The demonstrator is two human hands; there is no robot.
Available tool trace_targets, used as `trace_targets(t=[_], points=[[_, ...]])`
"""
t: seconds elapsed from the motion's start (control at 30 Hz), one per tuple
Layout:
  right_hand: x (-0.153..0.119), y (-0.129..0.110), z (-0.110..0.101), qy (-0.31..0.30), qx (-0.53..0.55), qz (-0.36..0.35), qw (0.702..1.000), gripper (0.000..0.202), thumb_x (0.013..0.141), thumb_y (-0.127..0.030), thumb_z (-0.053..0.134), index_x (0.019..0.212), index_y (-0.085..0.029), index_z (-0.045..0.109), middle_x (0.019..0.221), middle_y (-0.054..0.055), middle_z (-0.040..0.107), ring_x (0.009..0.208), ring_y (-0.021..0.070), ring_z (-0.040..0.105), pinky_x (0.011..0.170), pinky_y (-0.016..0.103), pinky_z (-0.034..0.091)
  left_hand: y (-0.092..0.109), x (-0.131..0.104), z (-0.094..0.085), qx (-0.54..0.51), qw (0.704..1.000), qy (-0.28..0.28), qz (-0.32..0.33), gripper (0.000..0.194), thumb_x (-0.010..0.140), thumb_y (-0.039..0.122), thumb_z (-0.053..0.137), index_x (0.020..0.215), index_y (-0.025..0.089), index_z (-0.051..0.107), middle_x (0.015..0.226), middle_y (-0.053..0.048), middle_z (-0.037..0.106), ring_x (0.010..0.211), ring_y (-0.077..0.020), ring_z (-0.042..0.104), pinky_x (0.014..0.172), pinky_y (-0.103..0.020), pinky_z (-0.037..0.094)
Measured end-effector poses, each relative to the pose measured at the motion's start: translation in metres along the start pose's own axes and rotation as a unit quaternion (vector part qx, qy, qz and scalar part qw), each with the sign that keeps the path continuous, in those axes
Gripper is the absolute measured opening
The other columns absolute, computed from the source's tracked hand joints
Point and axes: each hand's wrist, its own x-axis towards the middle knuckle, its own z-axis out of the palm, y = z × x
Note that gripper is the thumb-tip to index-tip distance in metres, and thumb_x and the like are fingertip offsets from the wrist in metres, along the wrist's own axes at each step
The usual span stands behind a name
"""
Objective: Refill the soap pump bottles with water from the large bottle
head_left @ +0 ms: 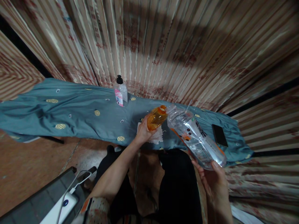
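My left hand (144,131) is closed around a small orange bottle (156,119), tilted with its neck up to the right. In my right hand (213,177) is a large clear plastic bottle (198,138) with a silver and orange label, gripped near its base. It tilts toward the left, and its mouth is right at the neck of the orange bottle; whether the two touch I cannot tell. Under my left hand lies a pale crumpled cloth or tissue (157,137).
A clear pump-top bottle (121,93) with a pink label and black cap stands on the teal cloth-covered table (81,121). At the right lies a black phone (220,135). Striped curtains (158,46) hang behind. A white power bank (62,207) with a cable sits lower left.
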Motion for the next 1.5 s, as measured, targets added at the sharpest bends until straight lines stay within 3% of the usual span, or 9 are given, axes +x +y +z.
trace_targets(t=[0.27,0.4,0.5,0.67,0.9,1.2,1.37,1.5], points=[[-0.006,-0.004,0.009,0.012,-0.022,-0.008,1.000,0.060,0.066,-0.046,0.077,0.122,-0.029,0.063,0.131,0.006,0.061,0.117,0.0319,0.058,0.096,0.058,0.053,0.000,0.000,0.001,-0.004,1.000,0.001,0.010,0.077,0.065,0.014,0.076,0.134,0.020,0.042,0.133,-0.009,0.062,0.124,-0.0257,0.061,0.108,-0.042,0.049],[-0.008,-0.005,0.010,0.014,-0.007,-0.021,1.000,0.058,0.066,-0.042,0.078,0.121,-0.031,0.064,0.129,0.005,0.062,0.110,0.0274,0.061,0.077,0.040,0.062,0.000,0.000,0.002,-0.005,1.000,0.004,0.004,0.077,0.065,0.013,0.076,0.134,0.021,0.042,0.133,-0.009,0.062,0.123,-0.0252,0.061,0.108,-0.042,0.049],[-0.009,-0.005,0.009,-0.006,0.007,-0.033,0.999,0.062,0.067,-0.040,0.079,0.126,-0.033,0.062,0.128,0.004,0.062,0.108,0.0254,0.062,0.067,0.030,0.062,0.001,-0.001,0.002,-0.002,1.000,0.007,0.000,0.076,0.066,0.014,0.076,0.134,0.019,0.042,0.132,-0.010,0.063,0.122,-0.0247,0.062,0.108,-0.041,0.050],[-0.010,-0.005,0.009,-0.003,0.014,-0.043,0.999,0.062,0.070,-0.039,0.077,0.129,-0.032,0.061,0.135,0.004,0.058,0.113,0.0257,0.059,0.067,0.027,0.062,0.004,-0.002,0.003,0.006,1.000,0.016,-0.008,0.074,0.067,0.015,0.078,0.132,0.020,0.043,0.130,-0.008,0.064,0.120,-0.0234,0.063,0.106,-0.039,0.051],[-0.010,-0.007,0.010,0.006,0.008,-0.047,0.999,0.072,0.065,-0.041,0.078,0.134,-0.033,0.058,0.142,0.007,0.055,0.123,0.0345,0.053,0.063,0.034,0.063,0.008,-0.002,0.005,0.011,1.000,0.018,-0.013,0.075,0.066,0.017,0.080,0.131,0.022,0.043,0.123,-0.006,0.068,0.113,-0.0226,0.067,0.101,-0.037,0.054],[-0.009,-0.008,0.007,0.003,0.020,-0.047,0.999,0.073,0.061,-0.041,0.083,0.130,-0.033,0.061,0.135,0.006,0.056,0.108,0.0268,0.058,0.060,0.028,0.064,0.008,-0.003,0.005,0.014,1.000,0.013,-0.014,0.074,0.066,0.015,0.078,0.131,0.022,0.044,0.126,-0.006,0.067,0.116,-0.0229,0.066,0.103,-0.038,0.053],[-0.011,-0.008,0.007,-0.006,0.009,-0.053,0.999,0.065,0.069,-0.039,0.077,0.132,-0.031,0.060,0.142,0.006,0.054,0.118,0.0284,0.056,0.064,0.029,0.064,0.004,-0.003,0.006,0.006,1.000,0.018,-0.007,0.073,0.066,0.016,0.078,0.130,0.023,0.044,0.124,-0.007,0.068,0.114,-0.0237,0.067,0.103,-0.040,0.053],[-0.013,-0.010,0.010,0.001,0.008,-0.054,0.998,0.071,0.067,-0.041,0.079,0.134,-0.035,0.058,0.144,0.004,0.052,0.121,0.0296,0.055,0.062,0.026,0.064,0.004,-0.003,0.007,0.006,1.000,0.020,-0.010,0.073,0.066,0.018,0.079,0.131,0.023,0.044,0.124,-0.007,0.068,0.114,-0.0239,0.067,0.103,-0.040,0.053]])
